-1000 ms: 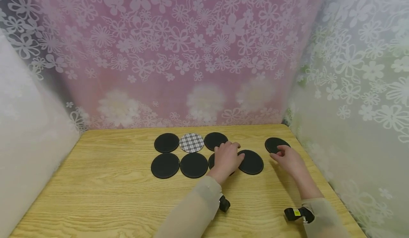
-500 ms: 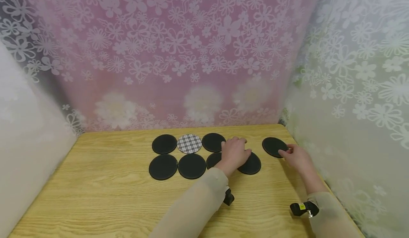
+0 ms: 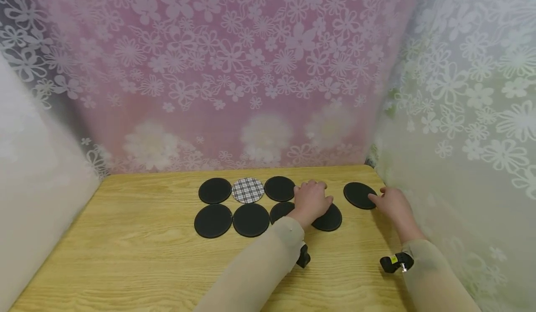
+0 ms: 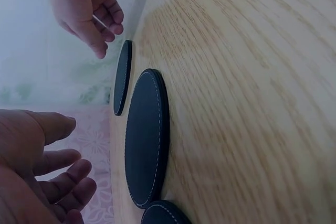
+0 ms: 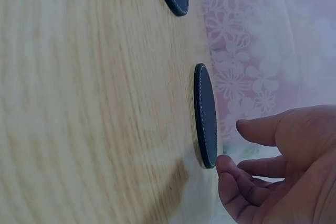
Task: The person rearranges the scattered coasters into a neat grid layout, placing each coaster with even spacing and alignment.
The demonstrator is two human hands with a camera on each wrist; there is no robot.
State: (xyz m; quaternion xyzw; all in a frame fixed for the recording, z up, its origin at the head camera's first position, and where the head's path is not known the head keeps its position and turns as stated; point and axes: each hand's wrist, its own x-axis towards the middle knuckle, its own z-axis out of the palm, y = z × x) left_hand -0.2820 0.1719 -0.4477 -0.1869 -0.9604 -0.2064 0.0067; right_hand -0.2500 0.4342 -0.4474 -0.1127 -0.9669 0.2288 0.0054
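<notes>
Black round coasters with pale edge stitching lie flat in two rows. In the head view my left hand [image 3: 311, 204] hovers, fingers loosely bent and holding nothing, over the right end of the front row. It partly covers the end coaster [image 3: 328, 219] and the coaster beside it [image 3: 281, 211]. In the left wrist view that hand [image 4: 47, 166] hangs above the stitched coaster [image 4: 144, 140]. My right hand [image 3: 392, 206] is at the right edge of a separate coaster [image 3: 358, 195]. In the right wrist view its relaxed fingers [image 5: 231, 182] are close to this coaster's rim [image 5: 206, 116], thumb spread away.
The back row holds a black coaster [image 3: 215, 191], a white plaid coaster [image 3: 248, 190] and another black coaster [image 3: 279, 188]. Two more black coasters [image 3: 213, 220] sit front left. Floral curtains [image 3: 251, 70] enclose the wooden table [image 3: 138, 256] behind and at the sides.
My left hand has shifted right, from the third front coaster toward the end coaster. The right hand has moved to the right edge of the separate coaster. The coasters keep their layout.
</notes>
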